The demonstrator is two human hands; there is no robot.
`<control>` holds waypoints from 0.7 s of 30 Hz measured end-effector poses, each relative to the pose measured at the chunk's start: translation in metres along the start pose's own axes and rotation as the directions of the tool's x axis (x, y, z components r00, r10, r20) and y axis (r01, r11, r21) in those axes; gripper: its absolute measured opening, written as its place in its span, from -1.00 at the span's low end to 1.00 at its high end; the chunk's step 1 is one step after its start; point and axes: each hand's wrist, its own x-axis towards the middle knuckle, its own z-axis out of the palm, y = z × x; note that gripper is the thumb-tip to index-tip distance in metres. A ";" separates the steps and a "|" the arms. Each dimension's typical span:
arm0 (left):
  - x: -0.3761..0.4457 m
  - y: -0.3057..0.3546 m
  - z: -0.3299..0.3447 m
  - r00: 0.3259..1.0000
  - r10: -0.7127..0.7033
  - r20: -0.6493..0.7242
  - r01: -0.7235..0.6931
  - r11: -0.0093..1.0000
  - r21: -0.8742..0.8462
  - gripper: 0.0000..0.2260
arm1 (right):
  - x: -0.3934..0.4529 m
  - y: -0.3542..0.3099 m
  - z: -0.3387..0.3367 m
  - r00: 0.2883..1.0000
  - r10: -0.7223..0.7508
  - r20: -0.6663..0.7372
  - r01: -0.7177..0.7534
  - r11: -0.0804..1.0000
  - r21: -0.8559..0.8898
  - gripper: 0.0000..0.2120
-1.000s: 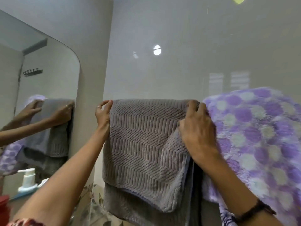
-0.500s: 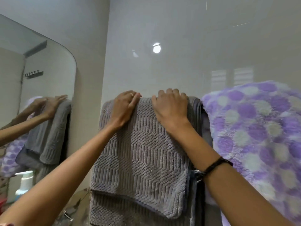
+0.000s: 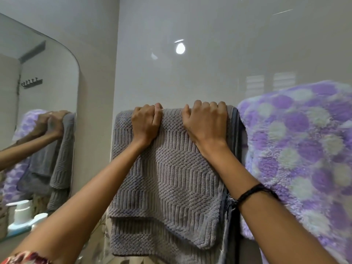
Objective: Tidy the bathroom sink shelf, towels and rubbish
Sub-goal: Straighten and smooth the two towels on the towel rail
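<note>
A grey ribbed towel (image 3: pixel 171 180) hangs folded over a rail on the glossy wall, its front layer ending above a longer back layer. My left hand (image 3: pixel 146 124) lies on its top edge left of centre, fingers curled over the fold. On the same top edge to the right rests my right hand (image 3: pixel 206 123), fingers hooked over it. A darker grey-blue cloth (image 3: pixel 231 216) hangs behind the towel's right side. A fluffy purple and white spotted towel (image 3: pixel 301 159) hangs right beside it, touching my right forearm.
A mirror (image 3: pixel 38 92) on the left wall reflects the hands and towels. Below it stand a white pump bottle (image 3: pixel 22 210) and other white items on a shelf edge. The rail itself is hidden under the towels.
Both hands moved from the towel's outer corners to its top edge near the middle. The towel's top now sits flatter and squarer on the rail. The camera came closer.
</note>
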 end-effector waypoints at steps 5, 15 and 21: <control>-0.005 0.009 -0.009 0.999 -0.027 0.045 0.027 1.000 0.003 -0.54 | -0.009 -0.002 -0.011 0.995 -0.035 0.088 0.038 0.999 -0.037 -0.55; -0.022 0.040 -0.050 0.953 -0.133 0.272 0.145 0.989 -0.025 -0.73 | -0.044 0.012 -0.067 0.970 -0.112 0.217 0.090 0.990 0.109 -0.62; -0.065 0.102 -0.073 0.903 -0.056 0.426 0.225 0.906 -0.358 -0.70 | -0.063 0.034 -0.102 0.990 -0.080 0.120 0.071 0.994 0.083 -0.64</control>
